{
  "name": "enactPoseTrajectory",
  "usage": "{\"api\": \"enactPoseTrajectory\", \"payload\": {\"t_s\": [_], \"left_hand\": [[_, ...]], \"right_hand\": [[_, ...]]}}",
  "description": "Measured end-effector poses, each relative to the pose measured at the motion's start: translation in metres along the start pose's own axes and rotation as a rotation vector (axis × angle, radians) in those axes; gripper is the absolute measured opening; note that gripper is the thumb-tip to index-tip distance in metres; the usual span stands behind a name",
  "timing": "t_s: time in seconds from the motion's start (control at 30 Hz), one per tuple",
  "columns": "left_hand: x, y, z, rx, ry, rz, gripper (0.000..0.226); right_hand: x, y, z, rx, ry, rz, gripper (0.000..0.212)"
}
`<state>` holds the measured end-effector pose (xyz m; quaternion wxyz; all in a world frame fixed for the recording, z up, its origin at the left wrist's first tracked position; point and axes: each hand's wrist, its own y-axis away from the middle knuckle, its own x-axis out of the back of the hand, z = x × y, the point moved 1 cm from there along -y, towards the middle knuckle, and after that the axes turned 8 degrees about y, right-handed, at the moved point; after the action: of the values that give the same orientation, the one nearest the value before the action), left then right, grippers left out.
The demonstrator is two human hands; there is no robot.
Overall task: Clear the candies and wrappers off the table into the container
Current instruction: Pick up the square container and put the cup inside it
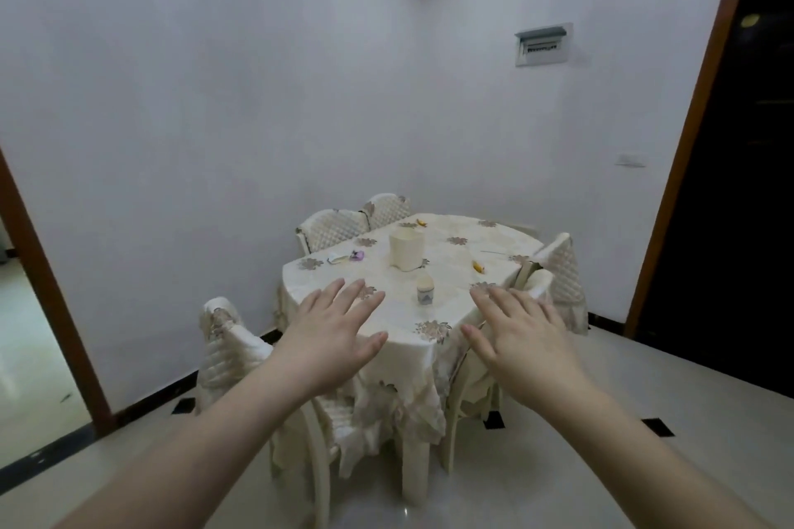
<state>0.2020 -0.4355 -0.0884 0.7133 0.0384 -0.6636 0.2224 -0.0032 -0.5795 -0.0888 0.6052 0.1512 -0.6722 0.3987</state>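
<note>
We hold both bare forearms stretched forward, rising from the near corners toward the middle. Our left hand (pixel 333 331) is palm down, fingers straight and slightly spread, thumb out to the right. Our right hand (pixel 517 333) mirrors it, thumb out to the left. Neither hand holds anything.

1. 5 quilted cream chairs (pixel 330 229) stand around the table.
2. A grey electrical panel (pixel 543 44) hangs high on the right wall.
3. A white wall switch (pixel 630 160) sits lower, near a dark doorway (pixel 730 185) with a brown frame.
4. Another brown door frame (pixel 47 292) stands at left.
5. Black inlay squares (pixel 657 426) dot the glossy floor.
</note>
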Motion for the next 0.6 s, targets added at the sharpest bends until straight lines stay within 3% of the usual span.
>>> {"api": "enactPoseTrajectory", "payload": {"t_s": [0.33,0.6], "left_hand": [[-0.036,-0.13,-0.107,-0.057,-0.041,0.042,0.065],[-0.074,-0.244,-0.144,-0.091,-0.016,0.01,0.062]], "right_hand": [[-0.069,-0.146,-0.029,0.023,0.058,-0.031,0.061],[-0.119,-0.236,-0.01,-0.078,0.108,-0.038,0.065]]}}
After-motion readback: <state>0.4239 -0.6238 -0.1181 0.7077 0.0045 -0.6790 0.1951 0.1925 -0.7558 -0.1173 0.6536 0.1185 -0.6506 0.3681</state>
